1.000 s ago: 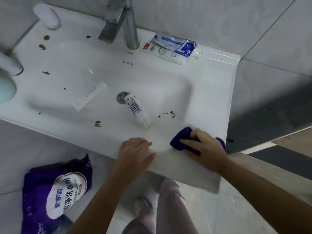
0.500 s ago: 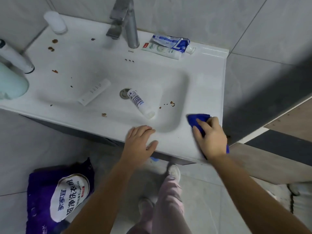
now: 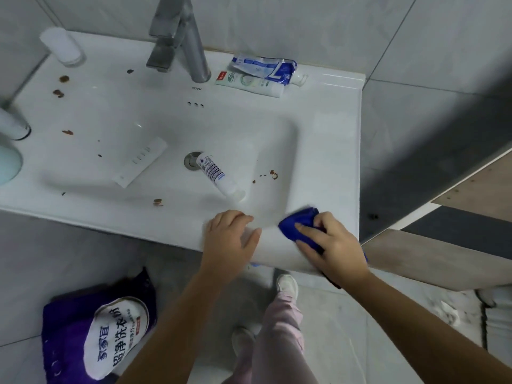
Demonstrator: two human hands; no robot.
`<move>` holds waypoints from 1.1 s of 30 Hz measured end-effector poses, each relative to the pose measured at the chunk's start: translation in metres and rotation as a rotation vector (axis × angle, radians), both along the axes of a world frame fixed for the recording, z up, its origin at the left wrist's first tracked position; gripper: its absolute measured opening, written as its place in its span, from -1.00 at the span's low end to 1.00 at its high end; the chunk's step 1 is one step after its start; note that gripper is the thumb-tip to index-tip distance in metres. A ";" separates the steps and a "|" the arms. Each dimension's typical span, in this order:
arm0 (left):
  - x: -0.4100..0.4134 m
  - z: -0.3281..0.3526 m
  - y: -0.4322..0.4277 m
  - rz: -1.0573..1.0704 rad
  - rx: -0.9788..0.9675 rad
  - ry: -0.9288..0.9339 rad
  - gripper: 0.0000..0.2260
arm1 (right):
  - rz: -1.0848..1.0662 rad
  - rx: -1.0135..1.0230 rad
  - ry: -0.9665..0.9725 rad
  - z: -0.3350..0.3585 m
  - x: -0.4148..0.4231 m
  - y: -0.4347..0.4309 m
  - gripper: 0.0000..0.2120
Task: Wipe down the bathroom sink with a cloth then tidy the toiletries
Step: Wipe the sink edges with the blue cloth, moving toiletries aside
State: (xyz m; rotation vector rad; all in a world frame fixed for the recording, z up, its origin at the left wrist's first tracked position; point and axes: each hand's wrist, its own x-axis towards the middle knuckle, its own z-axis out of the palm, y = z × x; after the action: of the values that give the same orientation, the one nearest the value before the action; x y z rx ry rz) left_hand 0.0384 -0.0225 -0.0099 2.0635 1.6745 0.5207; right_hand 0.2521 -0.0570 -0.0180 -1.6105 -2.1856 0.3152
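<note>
We see the white sink (image 3: 327, 151), brown specks (image 3: 273, 174) on its rim and basin, a purple bag (image 3: 97, 333) on the floor below its front edge and the tap (image 3: 191, 51) at its back edge. On the front edge the left hand (image 3: 231, 236) lies flat, fingers loose, holding nothing; near the front right corner the right hand (image 3: 336, 245) curls its fingers over the blue cloth (image 3: 297, 223), pressed to the rim. Two toothpaste tubes (image 3: 257, 76) lie along the back edge, and a small tube (image 3: 214, 173) lies in the basin, one end over the drain (image 3: 189, 162).
</note>
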 end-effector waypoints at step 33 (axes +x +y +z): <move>0.122 -0.032 0.240 -0.234 -0.047 0.055 -0.33 | -0.647 0.104 0.240 -0.010 0.116 0.314 -0.72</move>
State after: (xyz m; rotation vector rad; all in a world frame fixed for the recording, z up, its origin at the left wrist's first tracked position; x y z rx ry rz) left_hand 0.1601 0.2176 -0.0419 2.2190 1.4341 0.3476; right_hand 0.3683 0.2575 -0.0276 -1.9885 -1.3872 0.1814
